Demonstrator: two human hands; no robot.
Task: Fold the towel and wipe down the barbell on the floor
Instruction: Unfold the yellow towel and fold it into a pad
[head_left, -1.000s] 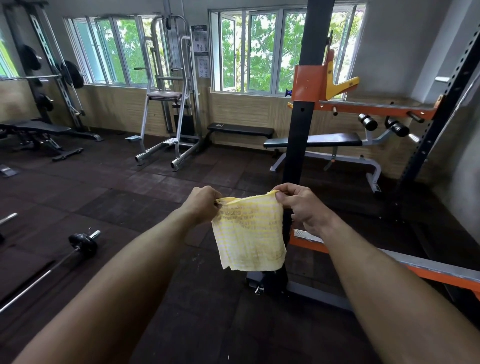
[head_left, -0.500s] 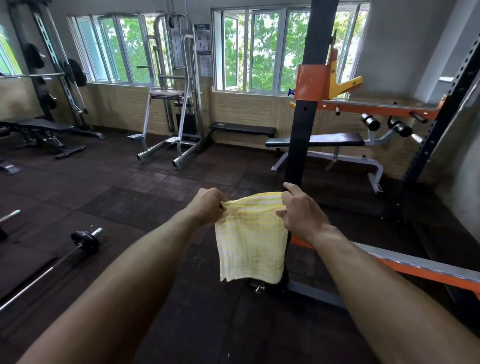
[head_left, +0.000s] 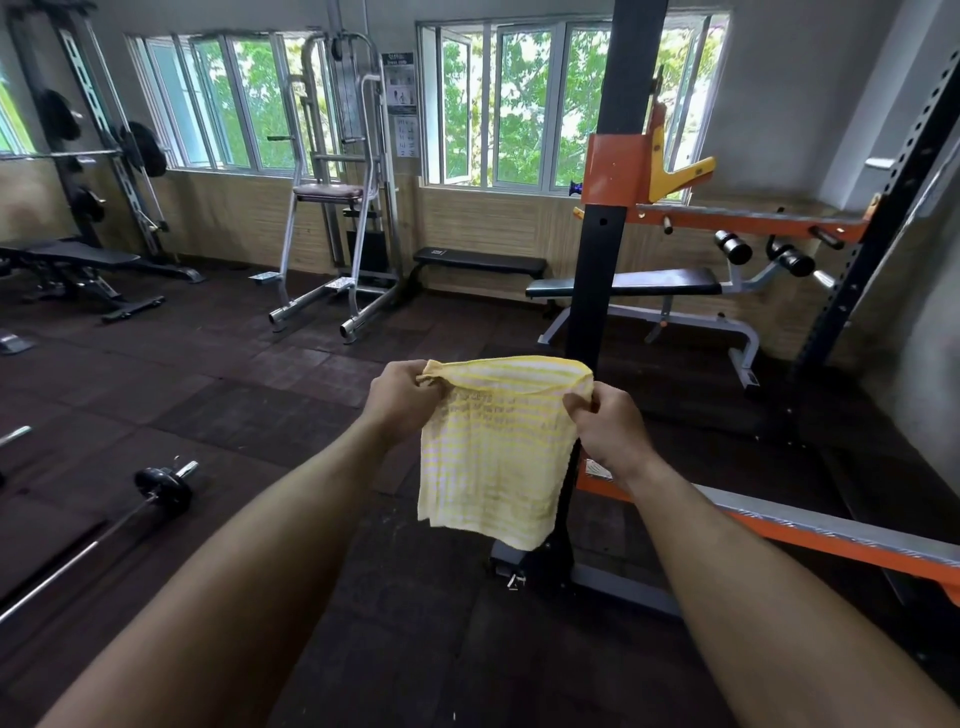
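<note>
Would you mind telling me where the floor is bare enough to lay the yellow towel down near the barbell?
Bare dark matting lies between the barbell and the black rack post, below the towel held by the left hand and right hand. It is crowded right of the post, with the orange rail and bench.

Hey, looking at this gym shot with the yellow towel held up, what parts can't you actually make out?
- Barbell, head view: its far end is cut off by the left edge.
- Towel: the corners are hidden inside the left hand and right hand.
- Rack upright: its lower stretch is covered by the towel.
- Wall poster: its print is too small to read.
</note>
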